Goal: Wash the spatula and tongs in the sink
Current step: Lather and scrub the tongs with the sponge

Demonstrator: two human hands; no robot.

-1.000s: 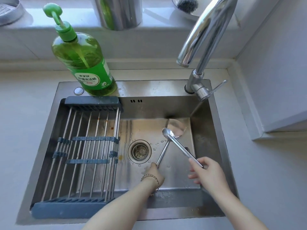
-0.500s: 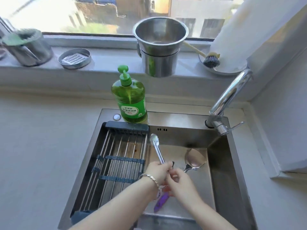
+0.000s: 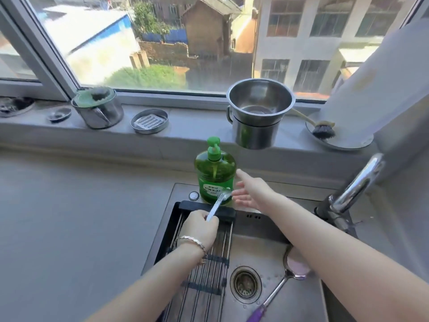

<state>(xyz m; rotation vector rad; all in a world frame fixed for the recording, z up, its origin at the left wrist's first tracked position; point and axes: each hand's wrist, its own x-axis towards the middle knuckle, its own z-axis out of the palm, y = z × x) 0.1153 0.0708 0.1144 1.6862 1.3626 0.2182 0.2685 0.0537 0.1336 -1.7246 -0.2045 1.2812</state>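
A wide window [image 3: 209,43] looks out on neighbouring buildings above a grey counter [image 3: 81,217] and a steel sink [image 3: 267,226], where a person works on the washing-up. On the sill [image 3: 185,135] stand a stacked pair of steel pots [image 3: 257,117], a lidded steel jar [image 3: 97,110], a shallow round dish with a grater-like insert [image 3: 149,121] and a dish brush [image 3: 322,130] on a plate. The chrome tap [image 3: 355,182] arches in from the right; no water is seen running.

A roll-up drying rack [image 3: 209,259] covers the sink's left half, leaving the drain [image 3: 245,284] and the right basin free for washing. There the spatula [image 3: 287,277] lies flat on the sink floor, its blade under the right forearm and its purple handle toward the near edge, apparently parked while the other tool gets attention.

The green bottle of dish soap [image 3: 215,175] stands on the sink's back ledge. The right hand [image 3: 251,190] is stretched toward it, fingers [image 3: 241,174] spread and holding nothing, the index finger just beside the bottle's shoulder, probably on its way to the pump. The left hand [image 3: 200,228], a bracelet at the wrist, has its fingers wrapped tight round the tongs [image 3: 217,205] and holds them angled up over the rack, tips in front of the bottle's label, likely so soap can land on them.
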